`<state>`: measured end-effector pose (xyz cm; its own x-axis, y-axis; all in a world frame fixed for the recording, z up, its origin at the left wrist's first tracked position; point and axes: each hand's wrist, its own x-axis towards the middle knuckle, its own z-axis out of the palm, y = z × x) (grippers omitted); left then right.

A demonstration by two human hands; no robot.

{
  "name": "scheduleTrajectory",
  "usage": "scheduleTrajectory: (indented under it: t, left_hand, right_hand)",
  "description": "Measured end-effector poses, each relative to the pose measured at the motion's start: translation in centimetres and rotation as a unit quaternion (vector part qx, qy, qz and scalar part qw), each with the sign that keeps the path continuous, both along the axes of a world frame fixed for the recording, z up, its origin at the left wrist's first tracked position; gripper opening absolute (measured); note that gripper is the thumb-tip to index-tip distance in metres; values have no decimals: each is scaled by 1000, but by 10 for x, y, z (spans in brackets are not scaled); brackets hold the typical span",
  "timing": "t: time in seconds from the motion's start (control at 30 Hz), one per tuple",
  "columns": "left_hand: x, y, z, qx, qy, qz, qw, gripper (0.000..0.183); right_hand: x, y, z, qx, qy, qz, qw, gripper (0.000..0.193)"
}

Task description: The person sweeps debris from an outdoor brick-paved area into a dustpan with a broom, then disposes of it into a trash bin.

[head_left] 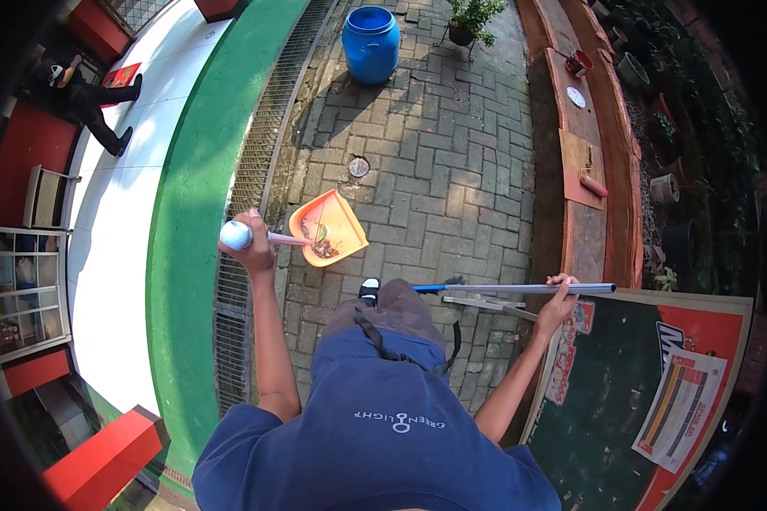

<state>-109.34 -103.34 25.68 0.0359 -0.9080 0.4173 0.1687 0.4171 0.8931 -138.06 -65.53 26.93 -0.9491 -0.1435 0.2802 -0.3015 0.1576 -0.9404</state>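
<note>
My left hand is wrapped round the top of a long-handled dustpan's pole, just by its pale blue end. The orange pan hangs over or rests on the paving ahead; I cannot tell which. Dry leaves and bits of litter lie in it. Off to the right, my right hand grips the grey pole of a broom between thumb and fingers. That pole lies level across the view, and its blue lower part and dark bristles show beside my legs.
Block paving runs ahead, with a blue barrel and a potted plant. A drain grate lines the left. The right ledge bears a paint roller and red tin. A dark board stands near right. A person is far left.
</note>
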Motion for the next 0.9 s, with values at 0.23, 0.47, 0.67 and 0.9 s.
scheduleTrajectory:
  t: [0.23,0.47,0.67,0.9]
  left_hand:
    - [-136,-126,45,-22,23,0,1000,27]
    - [-289,-263,107,-69,37,21,997,28]
    - [-407,-375,188,-99,47,-12,994,29]
    - [-549,-513,248,-183,13,-94,979,30]
  right_hand:
    - [-135,-119,-4,-69,28,-45,996,28]
    - [-303,-225,-11,-99,11,-116,988,39]
    - [-407,-316,21,-84,35,-109,990,38]
    - [-515,-405,41,-79,29,-106,991,37]
